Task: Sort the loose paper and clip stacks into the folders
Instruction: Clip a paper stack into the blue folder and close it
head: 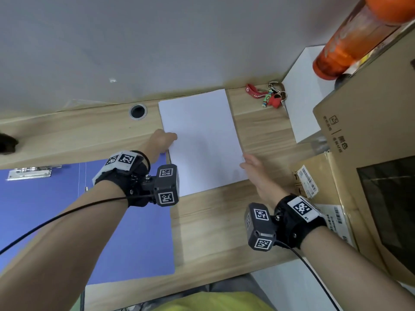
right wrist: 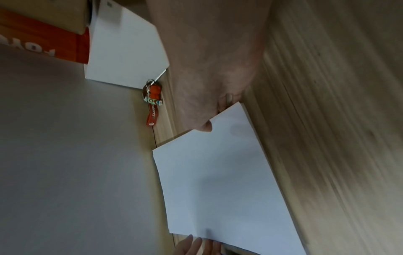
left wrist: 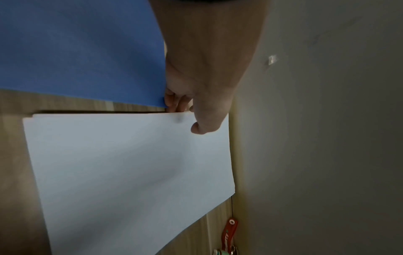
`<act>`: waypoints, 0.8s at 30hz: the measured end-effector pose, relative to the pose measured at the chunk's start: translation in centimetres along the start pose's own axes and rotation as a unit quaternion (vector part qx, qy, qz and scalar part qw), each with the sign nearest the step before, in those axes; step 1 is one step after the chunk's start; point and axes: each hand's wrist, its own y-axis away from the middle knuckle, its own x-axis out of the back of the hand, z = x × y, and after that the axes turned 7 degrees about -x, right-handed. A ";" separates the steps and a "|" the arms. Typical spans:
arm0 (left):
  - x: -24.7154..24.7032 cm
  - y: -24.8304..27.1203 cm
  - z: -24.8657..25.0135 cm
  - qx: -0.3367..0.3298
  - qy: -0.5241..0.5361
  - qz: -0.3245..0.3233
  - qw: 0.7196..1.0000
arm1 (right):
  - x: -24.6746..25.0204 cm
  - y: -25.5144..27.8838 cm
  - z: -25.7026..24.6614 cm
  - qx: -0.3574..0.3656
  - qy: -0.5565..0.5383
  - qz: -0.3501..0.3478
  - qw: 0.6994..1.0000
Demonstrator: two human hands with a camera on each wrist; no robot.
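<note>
A white paper stack [head: 202, 140] lies at the middle of the wooden desk [head: 213, 232]. My left hand [head: 169, 142] pinches its left edge, with the thumb [left wrist: 197, 128] on top and the fingers [left wrist: 174, 101] curled beneath. My right hand [head: 244, 163] pinches the right edge near the front corner, the thumb [right wrist: 206, 127] above the paper stack [right wrist: 218, 181] and the fingers under it. The stack's held edges sit slightly off the desk. An open blue folder [head: 67, 221] with a metal clip [head: 29, 173] lies flat to the left, its corner next to my left hand.
A key ring with a red strap [head: 267, 95] lies by the back wall. At the right stand a white box [head: 303, 90], brown cardboard boxes [head: 359, 142] and an orange bottle [head: 350, 41]. A cable hole [head: 138, 111] is left of the paper.
</note>
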 end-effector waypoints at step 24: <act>6.4 6.9 -9.8 -0.132 0.158 0.123 0.971 | -4.5 5.3 -0.9 0.053 -0.076 -0.033 0.995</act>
